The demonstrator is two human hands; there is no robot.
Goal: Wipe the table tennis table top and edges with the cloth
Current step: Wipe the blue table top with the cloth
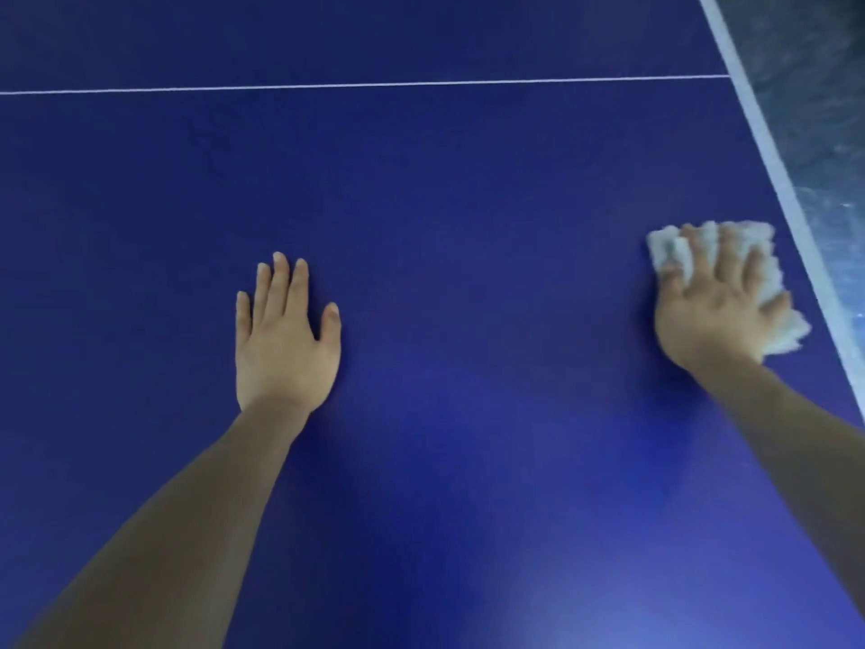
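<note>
Right hand point(716, 306), fingers spread, presses fluffy white cloth point(772, 274) flat near table's point(444, 203) right white-lined edge. Left hand point(283, 339) released, flat on smooth blue top.

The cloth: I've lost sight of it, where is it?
In the head view, the white cloth lies at right under the right hand, on the blue table top beside the white edge line.

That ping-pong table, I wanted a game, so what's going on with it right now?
A person is wiping it down. Their right hand presses a white cloth flat on the blue table top, close to the white line along the right edge. The fingers are spread over the cloth, which looks blurred. The left hand lies flat and open on the surface, holding nothing. A thin white centre line crosses farther out.
</note>
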